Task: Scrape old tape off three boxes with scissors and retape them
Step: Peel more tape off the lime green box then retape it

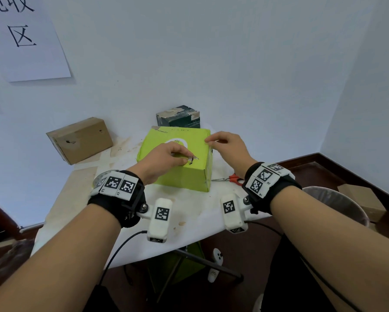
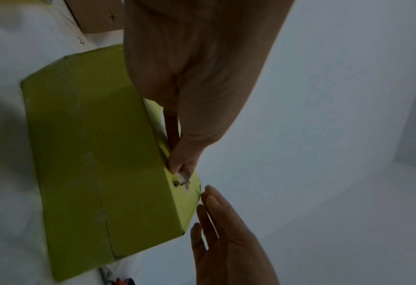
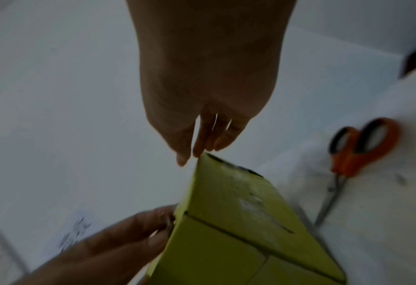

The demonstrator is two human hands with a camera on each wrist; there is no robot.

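A lime-green box [image 1: 177, 174] stands in the middle of the white table [image 1: 189, 219]. My left hand [image 1: 185, 157] lies on its top and pinches a torn scrap of old tape [image 1: 193, 159] near the front edge; the left wrist view shows thumb and finger closed on the white scrap [image 2: 183, 176]. My right hand [image 1: 209, 140] touches the box's upper right edge with nearly straight fingers [image 3: 197, 148] and holds nothing. Orange-handled scissors [image 1: 233, 178] lie shut on the table, right of the box [image 3: 238, 221]. A brown cardboard box [image 1: 81, 139] and a dark box [image 1: 179, 117] stand at the back.
The table sits in a corner between two pale walls. A grey bin [image 1: 333, 206] stands on the floor beyond the table's right edge. A round grey thing [image 1: 101, 177] shows partly behind my left wrist. A paper sign [image 1: 24, 37] hangs on the wall.
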